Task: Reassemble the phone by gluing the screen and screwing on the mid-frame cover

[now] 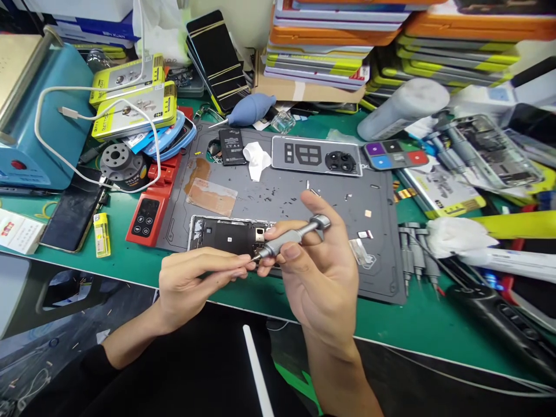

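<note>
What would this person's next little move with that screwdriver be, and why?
Probably lowering the grey metal screwdriver onto the opened phone. The right hand holds it raised above the phone, while the left hand's fingertips pinch at its tip.

1. The screwdriver (292, 236) was plain silver-grey metal.
2. The opened phone (230, 234) showed black insides in a pale silver frame.
3. The work mat (382, 243) was dark grey; the table (403, 324) was green.
4. The lighter (101, 234) was yellow, the blower bulb (249, 110) dusty blue.
5. The back cover (316, 154) was grey with a black camera ring.

"RELIFE" on the round black reel (116, 165)
</note>
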A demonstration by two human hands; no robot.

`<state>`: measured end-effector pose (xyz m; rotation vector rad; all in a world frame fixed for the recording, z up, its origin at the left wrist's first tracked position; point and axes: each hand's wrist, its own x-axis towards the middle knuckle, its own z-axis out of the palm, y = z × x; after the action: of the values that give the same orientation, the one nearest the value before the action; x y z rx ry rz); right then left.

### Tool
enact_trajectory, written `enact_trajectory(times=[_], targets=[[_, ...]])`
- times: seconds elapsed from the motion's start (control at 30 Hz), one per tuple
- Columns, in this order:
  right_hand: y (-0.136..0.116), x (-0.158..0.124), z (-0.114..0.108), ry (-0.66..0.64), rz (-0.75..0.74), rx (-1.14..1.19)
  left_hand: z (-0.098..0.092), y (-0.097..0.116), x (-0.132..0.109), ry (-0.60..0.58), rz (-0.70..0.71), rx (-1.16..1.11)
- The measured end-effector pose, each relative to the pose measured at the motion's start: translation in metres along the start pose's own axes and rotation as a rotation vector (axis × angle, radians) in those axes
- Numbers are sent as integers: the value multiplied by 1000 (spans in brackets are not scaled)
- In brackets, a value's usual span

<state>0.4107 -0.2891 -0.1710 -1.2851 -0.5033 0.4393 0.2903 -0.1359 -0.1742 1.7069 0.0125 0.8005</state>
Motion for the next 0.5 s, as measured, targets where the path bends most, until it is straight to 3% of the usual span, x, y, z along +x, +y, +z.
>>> enact_trajectory(times=[0.5], targets=[[-1, 0, 1, 1, 2, 94, -2, 0, -3, -38, -35, -67]])
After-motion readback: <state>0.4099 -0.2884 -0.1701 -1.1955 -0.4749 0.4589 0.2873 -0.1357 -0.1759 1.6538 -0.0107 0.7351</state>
